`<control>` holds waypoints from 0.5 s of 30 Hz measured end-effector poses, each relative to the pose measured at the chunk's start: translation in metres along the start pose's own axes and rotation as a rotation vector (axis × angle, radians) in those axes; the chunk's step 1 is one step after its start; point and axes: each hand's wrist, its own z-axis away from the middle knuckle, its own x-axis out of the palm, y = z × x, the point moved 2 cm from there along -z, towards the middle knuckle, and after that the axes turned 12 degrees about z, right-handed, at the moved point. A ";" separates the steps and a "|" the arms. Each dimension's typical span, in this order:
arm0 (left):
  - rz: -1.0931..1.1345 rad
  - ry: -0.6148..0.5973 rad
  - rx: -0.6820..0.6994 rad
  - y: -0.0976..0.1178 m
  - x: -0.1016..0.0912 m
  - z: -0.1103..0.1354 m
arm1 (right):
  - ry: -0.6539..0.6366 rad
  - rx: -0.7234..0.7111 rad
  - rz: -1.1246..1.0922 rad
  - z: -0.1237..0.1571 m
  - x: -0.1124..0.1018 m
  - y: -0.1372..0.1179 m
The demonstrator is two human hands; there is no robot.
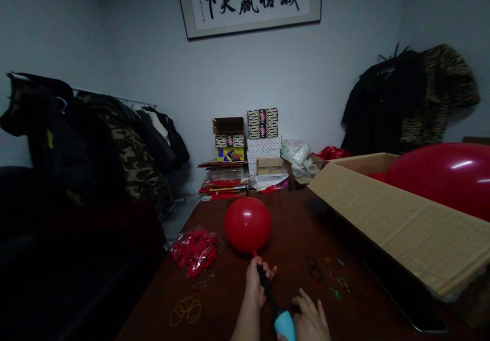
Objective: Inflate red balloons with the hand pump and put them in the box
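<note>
Small red balloon (247,224): round, glossy, one highlight near top, partly inflated, hovering just above dark wooden table (291,228), neck pointing down onto black nozzle of hand pump (276,305). Pump body light blue at lower end, cut off by bottom edge.

Left hand (255,282): closed around nozzle and balloon neck, fingers wrapped, thumb side up. Right hand (309,320): resting on blue pump body, fingers curled over it; grip firmness not discernible, palm cropped by frame edge.

On table left of balloon: clear bag of uninflated red balloons (194,250). Nearer edge: loose yellowish rubber bands (186,310), faint against wood. Right of hands: scattered coloured rubber bands (332,277), colours hard to separate in dim light.

Right side: open cardboard box (401,223) holding large red balloons (444,177), cropped by right edge. Box interior hidden behind near wall.

Left half of room very dark; hanging coats (95,142) barely distinguishable.
</note>
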 end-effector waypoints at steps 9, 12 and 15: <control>-0.048 -0.044 0.023 0.003 -0.003 -0.003 | 0.017 0.023 -0.067 -0.034 -0.027 -0.034; -0.062 -0.061 0.052 0.001 -0.003 -0.004 | 0.015 0.017 0.019 -0.026 -0.024 -0.030; -0.054 -0.071 0.075 -0.001 -0.004 -0.006 | 0.008 0.003 0.089 -0.015 -0.022 -0.027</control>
